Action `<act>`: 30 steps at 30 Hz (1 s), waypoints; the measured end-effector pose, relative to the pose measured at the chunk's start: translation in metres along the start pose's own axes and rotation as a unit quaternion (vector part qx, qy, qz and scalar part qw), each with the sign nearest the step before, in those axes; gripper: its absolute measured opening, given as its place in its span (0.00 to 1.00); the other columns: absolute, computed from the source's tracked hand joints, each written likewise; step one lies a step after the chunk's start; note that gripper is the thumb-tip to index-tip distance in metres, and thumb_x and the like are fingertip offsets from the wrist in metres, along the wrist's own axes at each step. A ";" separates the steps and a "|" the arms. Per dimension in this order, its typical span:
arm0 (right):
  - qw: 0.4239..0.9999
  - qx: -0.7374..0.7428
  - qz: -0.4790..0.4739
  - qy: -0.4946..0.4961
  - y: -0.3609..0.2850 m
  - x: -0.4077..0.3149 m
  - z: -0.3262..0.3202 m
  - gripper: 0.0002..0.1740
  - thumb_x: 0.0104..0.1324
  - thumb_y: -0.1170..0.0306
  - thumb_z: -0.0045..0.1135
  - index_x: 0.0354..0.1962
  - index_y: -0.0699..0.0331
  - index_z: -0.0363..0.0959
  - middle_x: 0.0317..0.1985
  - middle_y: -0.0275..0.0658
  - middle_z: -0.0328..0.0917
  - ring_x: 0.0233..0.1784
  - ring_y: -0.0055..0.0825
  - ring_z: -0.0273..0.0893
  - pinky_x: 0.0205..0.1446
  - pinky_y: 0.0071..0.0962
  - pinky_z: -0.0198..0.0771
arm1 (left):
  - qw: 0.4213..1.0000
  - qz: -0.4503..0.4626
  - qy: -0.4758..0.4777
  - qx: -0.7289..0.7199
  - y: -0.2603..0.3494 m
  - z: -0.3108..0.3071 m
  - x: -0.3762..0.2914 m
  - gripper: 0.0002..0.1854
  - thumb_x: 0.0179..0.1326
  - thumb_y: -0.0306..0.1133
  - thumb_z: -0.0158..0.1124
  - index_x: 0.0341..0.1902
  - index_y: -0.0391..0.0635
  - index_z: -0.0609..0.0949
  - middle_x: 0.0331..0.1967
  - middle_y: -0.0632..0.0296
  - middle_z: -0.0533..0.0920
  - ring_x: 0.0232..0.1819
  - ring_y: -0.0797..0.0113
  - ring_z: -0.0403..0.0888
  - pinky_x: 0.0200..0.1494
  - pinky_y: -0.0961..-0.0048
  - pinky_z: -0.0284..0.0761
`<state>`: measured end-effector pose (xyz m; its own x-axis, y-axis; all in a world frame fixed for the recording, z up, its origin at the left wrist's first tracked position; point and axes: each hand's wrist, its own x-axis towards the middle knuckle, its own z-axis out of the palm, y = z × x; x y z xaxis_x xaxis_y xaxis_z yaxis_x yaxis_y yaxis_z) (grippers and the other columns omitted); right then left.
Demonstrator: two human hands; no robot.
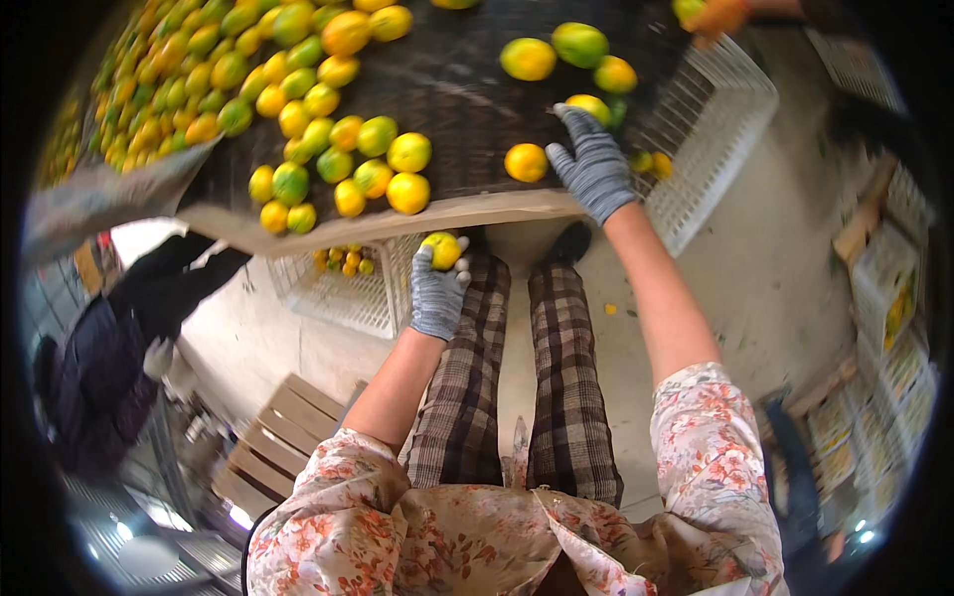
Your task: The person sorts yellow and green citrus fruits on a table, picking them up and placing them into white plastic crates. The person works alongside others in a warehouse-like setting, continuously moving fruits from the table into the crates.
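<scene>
My left hand [438, 294], in a grey knit glove, is closed around a yellow-green citrus fruit [445, 250] just below the table's front edge. Over the dark tabletop [462, 112] reaches my right hand [596, 167], gloved the same way, its thumb and fingers spread. Its fingertips overlap a yellow citrus fruit [590, 106]; whether they press on it is not clear. An orange citrus fruit [525, 162] lies beside the thumb. Farther back are a yellow fruit [528, 59], a greener one [580, 45] and a mottled one [616, 74].
A large pile of citrus fruit [201, 74] covers the table's left side. White plastic crates [704, 149] with fruit stand at the right and below the wooden edge [387, 227]. Another person's orange-gloved hand [715, 18] is at the far right. A dark-clothed person [104, 365] is at left, near a wooden pallet [279, 439].
</scene>
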<state>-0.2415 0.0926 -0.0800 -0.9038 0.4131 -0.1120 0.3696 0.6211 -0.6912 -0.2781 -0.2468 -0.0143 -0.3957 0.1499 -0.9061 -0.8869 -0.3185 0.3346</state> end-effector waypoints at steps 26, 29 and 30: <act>0.948 -0.235 -0.193 -0.097 -0.182 0.131 0.024 0.30 0.66 0.63 0.68 0.66 0.53 0.77 0.69 0.44 0.75 0.75 0.49 0.71 0.78 0.49 0.65 | 0.481 0.384 0.274 0.739 0.173 -0.050 0.050 0.33 0.64 0.56 0.64 0.71 0.58 0.82 0.52 0.66 0.86 0.60 0.59 0.80 0.76 0.43 0.57; 0.958 -0.217 -0.152 -0.110 -0.267 0.230 0.054 0.36 0.69 0.58 0.66 0.73 0.48 0.70 0.72 0.45 0.71 0.76 0.50 0.70 0.76 0.49 0.67 | 0.493 0.380 0.260 0.738 0.184 -0.035 0.044 0.34 0.63 0.56 0.64 0.71 0.55 0.82 0.51 0.65 0.86 0.60 0.59 0.80 0.75 0.43 0.57; 0.937 -0.290 -0.124 -0.149 -0.292 0.253 0.064 0.42 0.69 0.55 0.67 0.78 0.41 0.62 0.79 0.44 0.63 0.81 0.53 0.63 0.80 0.53 0.64 | 0.498 0.377 0.259 0.737 0.183 -0.035 0.042 0.34 0.63 0.56 0.64 0.71 0.55 0.82 0.50 0.65 0.86 0.60 0.59 0.80 0.75 0.43 0.58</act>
<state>-0.5917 -0.0270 0.0479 -0.9655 0.0581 -0.2537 0.1179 0.9666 -0.2275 -0.4484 -0.3316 0.0001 -0.9724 0.1245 -0.1972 0.1043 0.9884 0.1101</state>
